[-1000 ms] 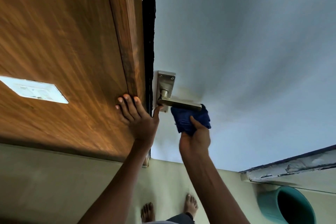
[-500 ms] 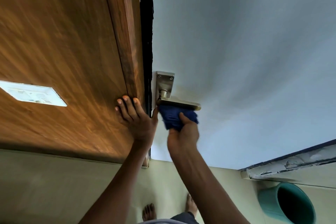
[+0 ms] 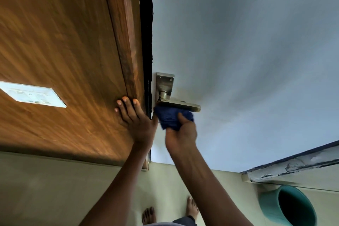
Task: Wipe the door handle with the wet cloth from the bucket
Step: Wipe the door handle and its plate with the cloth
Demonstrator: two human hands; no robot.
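Note:
A metal lever door handle (image 3: pixel 180 105) on a square plate sits at the left edge of a pale blue-grey door (image 3: pixel 247 60). My right hand (image 3: pixel 180 134) holds a bunched dark blue cloth (image 3: pixel 170 117) pressed against the underside of the lever, near its pivot end. My left hand (image 3: pixel 135 121) lies flat, fingers spread, on the brown wooden frame (image 3: pixel 124 42) beside the door's edge, with the thumb toward the cloth. A teal bucket (image 3: pixel 286 205) stands on the floor at the lower right, its inside dark.
A white switch plate (image 3: pixel 33 93) is set in the wooden panel at the left. Pale tiled floor (image 3: pixel 55 189) lies below, with my bare feet (image 3: pixel 149 215) on it. A chipped white ledge (image 3: pixel 293 166) runs above the bucket.
My right hand slid the cloth left along the underside of the lever, from its free end to its pivot end. My left hand stayed in place on the frame.

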